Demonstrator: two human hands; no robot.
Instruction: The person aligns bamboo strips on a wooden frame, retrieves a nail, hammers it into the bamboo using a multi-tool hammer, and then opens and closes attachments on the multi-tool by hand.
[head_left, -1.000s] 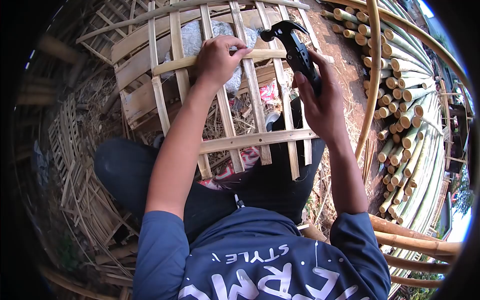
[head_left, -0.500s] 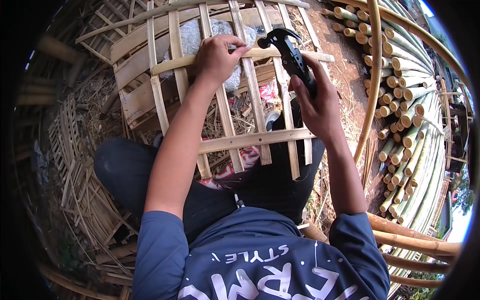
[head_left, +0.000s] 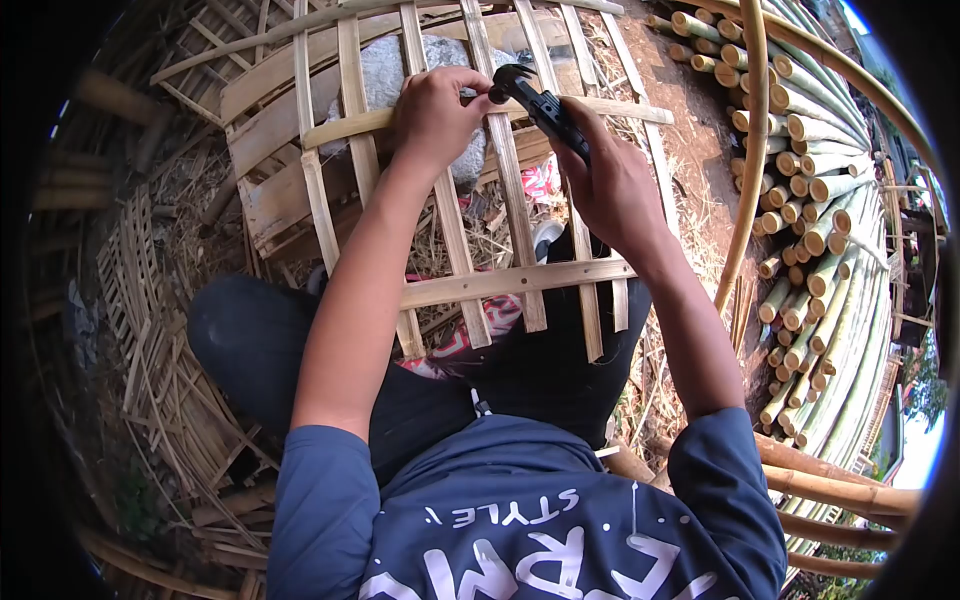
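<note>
A lattice of bamboo slats (head_left: 515, 200) lies over my lap and over a pale grey stone (head_left: 385, 75). On its middle cross strip (head_left: 350, 128), my left hand (head_left: 440, 112) pinches with thumb and forefinger where a slat crosses; whatever sits between the fingertips is too small to make out. My right hand (head_left: 610, 180) is wrapped round the handle of a black claw hammer (head_left: 548, 112). The hammer's head is right beside my left fingertips, over the crossing. A lower cross strip (head_left: 520, 280) spans the slats near my knees.
Cut bamboo poles (head_left: 815, 190) are stacked at the right, behind a curved upright pole (head_left: 757, 150). Wooden boards (head_left: 275, 160) lie beneath the lattice at the left. More slatted pieces (head_left: 150, 330) are piled at the far left. Horizontal poles (head_left: 840, 490) cross the lower right.
My right hand has moved left with the hammer, bringing its head down to my left fingertips. My left hand has kept its place, and the lattice's right side has shifted slightly.
</note>
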